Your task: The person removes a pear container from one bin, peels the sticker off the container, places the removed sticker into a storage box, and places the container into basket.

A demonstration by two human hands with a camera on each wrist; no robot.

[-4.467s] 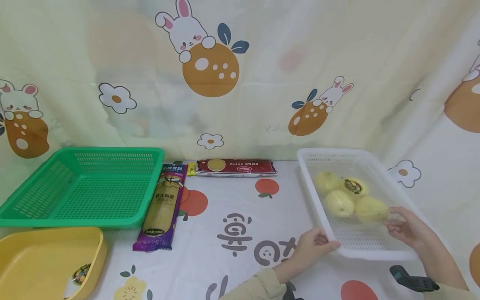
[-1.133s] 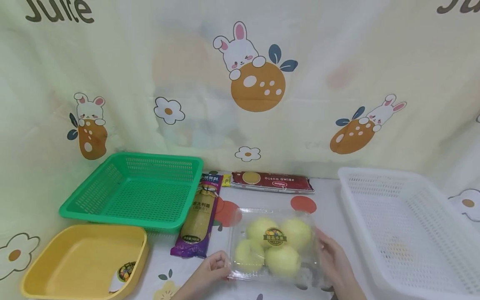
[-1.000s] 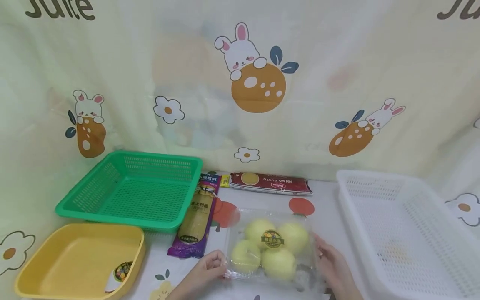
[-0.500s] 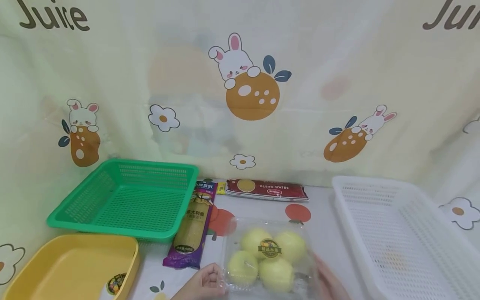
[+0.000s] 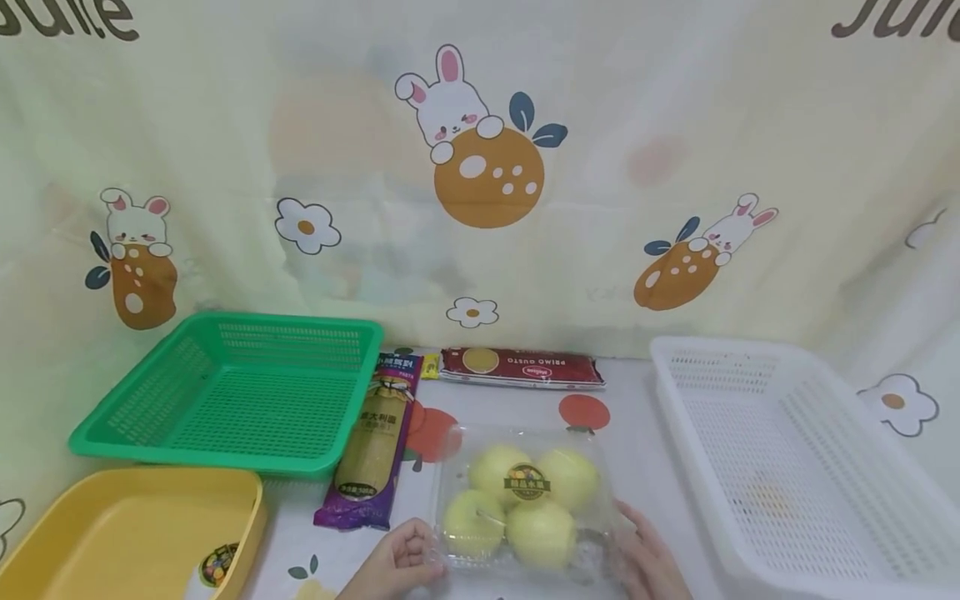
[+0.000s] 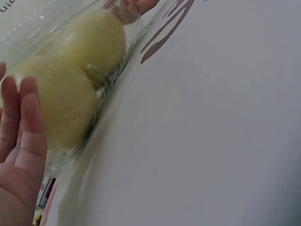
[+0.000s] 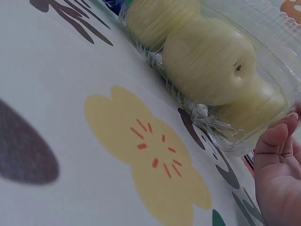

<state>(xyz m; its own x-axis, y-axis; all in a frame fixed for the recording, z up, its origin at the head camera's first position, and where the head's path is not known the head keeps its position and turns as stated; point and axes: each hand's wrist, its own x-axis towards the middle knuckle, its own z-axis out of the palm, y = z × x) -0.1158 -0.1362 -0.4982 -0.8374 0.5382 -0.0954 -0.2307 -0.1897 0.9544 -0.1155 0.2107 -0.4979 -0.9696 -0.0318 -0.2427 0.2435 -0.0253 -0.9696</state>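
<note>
In the head view a clear plastic clamshell box (image 5: 525,492) of round yellow-green fruits (image 5: 542,533) sits over the white cloth, a dark fruit label on its lid. My left hand (image 5: 397,560) holds its left edge, thumb at the near corner and the other fingers curled. At the opposite side, my right hand (image 5: 649,557) grips the right edge, partly hidden by the plastic. The left wrist view has my left fingers (image 6: 32,117) up against the box's end. Bent right fingers (image 7: 275,141) meet the rim in the right wrist view.
To the right stands a white mesh basket (image 5: 678,467). A green basket (image 5: 225,461) and a yellow tub (image 5: 255,533) with a labelled piece inside are on the left. Purple pasta pack (image 5: 375,442) lies beside the green basket; a red pack (image 5: 540,367) lies along the back curtain.
Several seconds ago the fruit box lay in the white basket, my left hand on the basket's rim. Both hands have brought it out leftward to the middle. Lately mainly the head view has shifted.
</note>
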